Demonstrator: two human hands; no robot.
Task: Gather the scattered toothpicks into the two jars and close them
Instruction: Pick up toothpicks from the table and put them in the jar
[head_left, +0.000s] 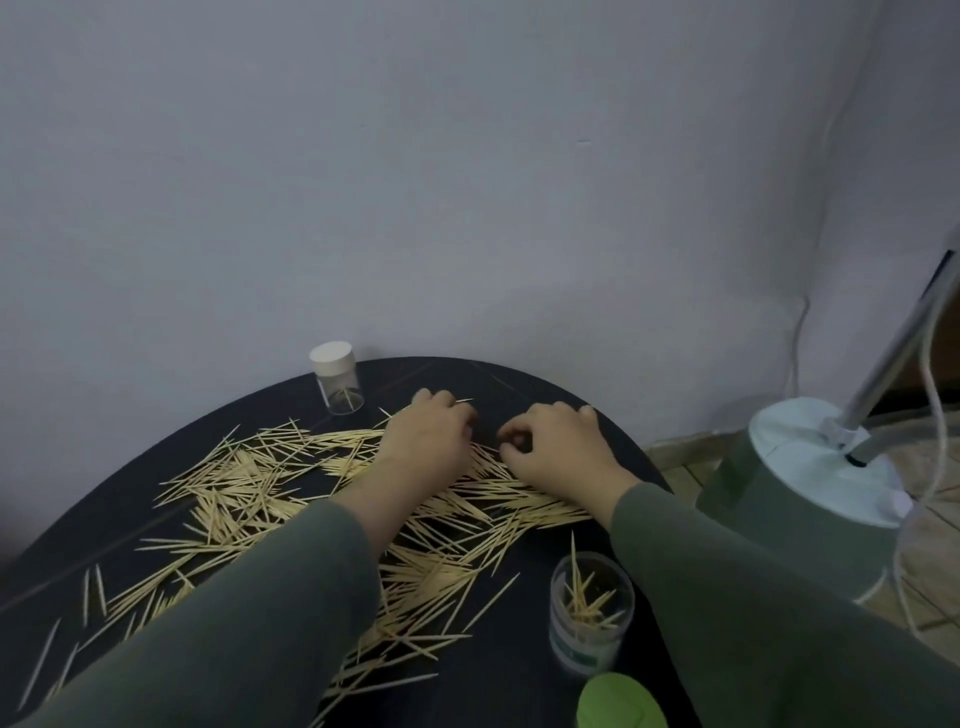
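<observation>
L hand (426, 441) curled, clamping toothpicks (249, 499) at table (519, 395) 12 o'clock. R hand (556, 452) alongside; fingers curled, grip unclear. Open jar (591, 613) at 4 o'clock.

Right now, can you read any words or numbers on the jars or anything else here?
No text here can be read.
Open jar: it has a green and white label low on its side, too blurred to read.
Capped jar: no label shows.
Green lid: no writing shows.
Lamp base: no writing shows.
</observation>
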